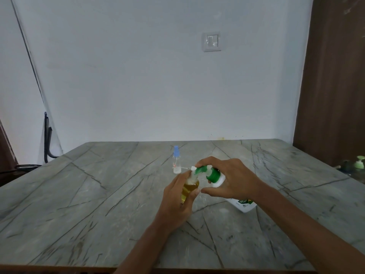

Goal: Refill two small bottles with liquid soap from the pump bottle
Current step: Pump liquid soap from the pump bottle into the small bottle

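My left hand grips a small clear bottle holding yellow liquid soap, its open mouth tilted up to the right. My right hand holds the white pump bottle tilted over, fingers on its green pump head. The green nozzle tip sits at the small bottle's mouth. A second small clear bottle with a light blue cap stands upright on the table behind my hands, apart from them. A thin white tube lies beside it.
The grey marble-patterned table reaches to a white wall. Another green pump dispenser stands on a ledge at the far right by a brown panel. Dark cables hang off the table's left side.
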`<state>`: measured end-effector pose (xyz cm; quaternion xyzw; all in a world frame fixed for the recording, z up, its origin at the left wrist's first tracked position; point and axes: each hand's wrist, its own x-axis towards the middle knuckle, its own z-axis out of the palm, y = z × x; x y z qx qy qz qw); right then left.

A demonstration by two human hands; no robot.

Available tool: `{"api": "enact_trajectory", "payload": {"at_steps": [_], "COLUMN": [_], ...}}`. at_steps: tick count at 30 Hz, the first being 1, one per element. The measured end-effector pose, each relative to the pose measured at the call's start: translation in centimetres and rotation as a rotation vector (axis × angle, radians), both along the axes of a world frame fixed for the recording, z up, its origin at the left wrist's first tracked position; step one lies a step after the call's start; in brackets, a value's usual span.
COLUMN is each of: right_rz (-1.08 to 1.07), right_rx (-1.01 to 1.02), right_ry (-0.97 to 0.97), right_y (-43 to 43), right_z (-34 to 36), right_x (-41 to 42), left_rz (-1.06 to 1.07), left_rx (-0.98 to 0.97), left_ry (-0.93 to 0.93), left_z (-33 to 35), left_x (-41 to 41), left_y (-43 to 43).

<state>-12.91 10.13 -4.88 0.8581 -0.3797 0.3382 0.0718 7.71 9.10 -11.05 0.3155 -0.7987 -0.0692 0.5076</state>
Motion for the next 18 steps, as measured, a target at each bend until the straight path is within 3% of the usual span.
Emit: {"api": "enact_trajectory", "payload": {"at_steps": [18], "right_rz": [0.046], "right_rx": [0.072], "right_ry": [-0.089], "right_y": [-0.44], "right_z": [-0.23], "right_x": [-0.02], "left_rz": [-0.015], "left_rx": [-0.03], "left_ry": [-0.022], "left_z": [-0.07], "left_x": [-0.2], "left_y": [0.09]}}
